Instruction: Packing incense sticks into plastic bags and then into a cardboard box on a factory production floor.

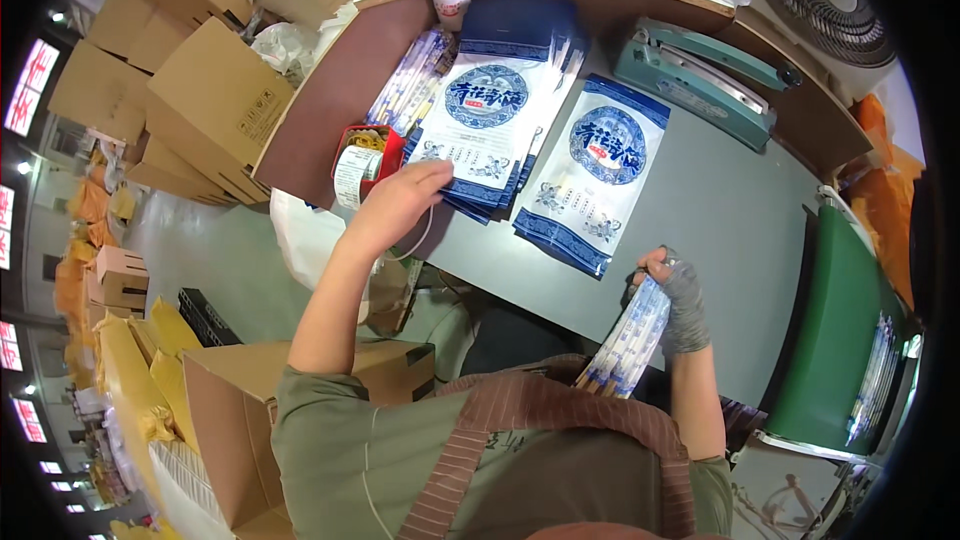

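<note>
My right hand (680, 295), in a grey fingerless glove, is closed round a bundle of paper-wrapped chopsticks (632, 340) in blue and white sleeves. The bundle slants down toward my apron. My left hand (400, 202) is bare, its fingers stretched out over the lower left corner of a stack of blue and white printed pouches (485, 95). A thin pale loop hangs by that hand. Between the stack and my right hand, a separate pouch (600, 175) lies flat on the grey tabletop (735, 230). More wrapped chopsticks (410, 80) lie left of the stack.
A red box (390, 152) of rubber bands and a white label roll (352, 178) sit by my left hand. At the back right stands a teal bag sealer (700, 80). A green surface (825, 310) borders the right side. Cardboard boxes (215, 85) crowd the left.
</note>
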A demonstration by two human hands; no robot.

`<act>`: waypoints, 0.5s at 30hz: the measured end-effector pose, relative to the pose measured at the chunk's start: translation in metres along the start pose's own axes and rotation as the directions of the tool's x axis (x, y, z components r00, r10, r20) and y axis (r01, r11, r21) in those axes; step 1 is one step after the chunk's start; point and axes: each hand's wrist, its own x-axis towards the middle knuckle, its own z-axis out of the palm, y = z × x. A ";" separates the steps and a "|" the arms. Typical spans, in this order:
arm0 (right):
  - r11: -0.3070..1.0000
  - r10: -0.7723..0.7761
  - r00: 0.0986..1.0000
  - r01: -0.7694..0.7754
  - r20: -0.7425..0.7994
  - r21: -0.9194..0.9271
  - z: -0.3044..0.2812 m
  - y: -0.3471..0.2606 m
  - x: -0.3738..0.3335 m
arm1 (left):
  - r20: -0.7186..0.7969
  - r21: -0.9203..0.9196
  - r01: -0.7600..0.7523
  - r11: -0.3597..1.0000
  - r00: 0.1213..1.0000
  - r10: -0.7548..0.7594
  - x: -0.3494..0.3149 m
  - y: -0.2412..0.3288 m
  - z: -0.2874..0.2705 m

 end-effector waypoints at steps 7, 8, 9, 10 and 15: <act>0.997 -0.042 0.999 0.043 -0.030 0.062 0.005 0.004 -0.008 | 0.271 -0.348 0.243 0.905 0.951 -0.150 0.026 -0.045 0.005; 0.996 -0.044 0.998 0.047 -0.035 0.070 0.006 0.004 -0.009 | 0.418 -0.387 0.365 0.847 0.888 -0.192 0.034 -0.050 0.006; 0.998 -0.035 0.999 0.036 -0.020 0.052 0.008 0.002 -0.010 | 0.370 -0.565 0.369 0.738 0.913 -0.173 0.036 -0.055 0.010; 0.999 -0.025 1.000 0.026 -0.006 0.034 0.010 0.001 -0.011 | 0.367 -0.559 0.366 0.744 0.914 -0.174 0.037 -0.059 0.013; 0.998 -0.059 0.998 0.059 -0.010 -0.009 0.002 -0.004 -0.023 | 0.459 -0.572 0.472 0.671 0.862 -0.215 0.050 -0.051 0.010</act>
